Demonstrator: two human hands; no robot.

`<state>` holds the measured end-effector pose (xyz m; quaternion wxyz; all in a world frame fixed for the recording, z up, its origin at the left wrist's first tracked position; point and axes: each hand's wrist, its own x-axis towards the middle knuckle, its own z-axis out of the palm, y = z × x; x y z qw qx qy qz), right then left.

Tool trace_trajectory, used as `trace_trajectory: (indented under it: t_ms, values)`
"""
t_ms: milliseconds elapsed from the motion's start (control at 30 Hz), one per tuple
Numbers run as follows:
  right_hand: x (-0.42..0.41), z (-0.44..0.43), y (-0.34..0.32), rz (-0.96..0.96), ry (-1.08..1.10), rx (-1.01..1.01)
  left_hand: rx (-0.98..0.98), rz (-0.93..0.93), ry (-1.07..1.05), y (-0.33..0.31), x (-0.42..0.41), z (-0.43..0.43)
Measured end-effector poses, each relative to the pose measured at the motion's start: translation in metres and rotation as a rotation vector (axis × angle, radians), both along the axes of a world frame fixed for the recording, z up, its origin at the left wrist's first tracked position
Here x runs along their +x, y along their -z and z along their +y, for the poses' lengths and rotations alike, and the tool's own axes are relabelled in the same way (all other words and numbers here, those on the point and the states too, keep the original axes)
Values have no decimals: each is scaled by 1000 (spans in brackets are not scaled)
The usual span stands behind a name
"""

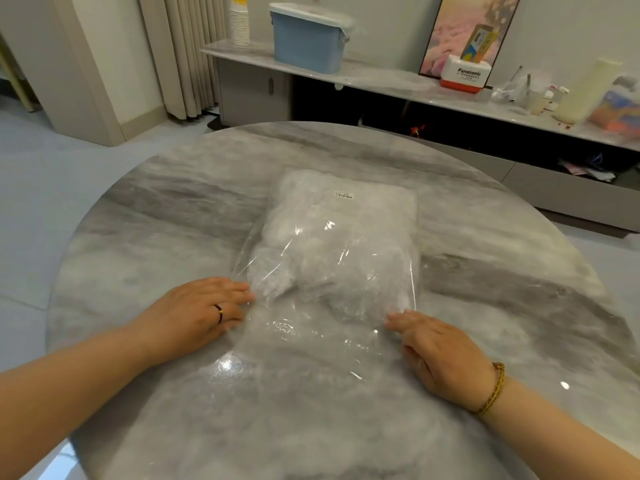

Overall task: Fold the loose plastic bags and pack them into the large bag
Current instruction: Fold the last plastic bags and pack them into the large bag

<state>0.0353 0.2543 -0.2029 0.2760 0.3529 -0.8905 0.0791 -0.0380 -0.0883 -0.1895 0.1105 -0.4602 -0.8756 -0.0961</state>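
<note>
Large bag: clear large bag (pixel 339 244) lies on the round marble table (pixel 166 202), mid-table, long way pointing away from the person; small white label (pixel 344 195) near its far end
Contents: far and middle part bulges with crumpled-looking white plastic, bundled bags by the look of it; how neatly they are folded can't be told through the film
Near end: the stretch nearest the person is flat and see-through with nothing in it, likely the mouth end; open or sealed, can't tell
Left hand: left hand (pixel 197 313) palm down on the table, fingers straight and close together, tips touching the bag's left edge just below the bulge; ring (pixel 219 311) on one finger
Right hand: right hand (pixel 446 355) palm down, fingers mostly straight, tips pressing the film at the right side just below the bulge; no pinch visible; bracelet (pixel 493 389) on the wrist
Loose bags: none seen lying outside the large bag in this view
Done so far: judging from this, folding and packing look finished or very nearly
Left to do: probably push the air out, flatten the filling, then fold or close the empty near end
Stage: late, tidy-up end of the task
</note>
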Motion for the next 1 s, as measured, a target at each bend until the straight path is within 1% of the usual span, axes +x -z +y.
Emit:
trace_trajectory:
  t_ms: [100,200,233,267,300,333,400,433,500,567,633,733,833,1000]
  values:
    - [4,2,0,-92,59,-115,-24,-23,-75,5,-3,-1]
    - [13,7,1,-228,160,-256,90,-40,-116,12,-6,-5]
    - [16,7,0,-296,201,-307,115,-80,-139,13,-5,-4]
    - [18,7,-1,-370,250,-364,162,-151,-163,13,-3,-4]
    - [21,6,-3,-451,295,-442,248,-238,-209,10,-3,-4]
    - [22,5,-3,-527,336,-528,320,-342,-289,5,-1,-2]
    - [20,1,-5,-622,403,-682,436,-572,-392,-1,0,4]
    - [18,-2,-5,-657,440,-756,520,-645,-426,1,-3,6]
    - [13,-9,-9,-682,534,-910,665,-755,-533,3,-8,10]
    - [8,-17,-12,-661,619,-1035,716,-767,-630,1,-9,17]
    - [3,-24,-15,-601,705,-1081,741,-734,-710,1,-8,24]
    - [-3,-29,-18,-553,816,-1059,701,-658,-802,-3,-6,32]
    - [-5,-31,-24,-593,892,-970,598,-609,-878,-8,-5,39]
    - [-8,-30,-28,-685,1012,-916,486,-666,-911,-17,-5,48]
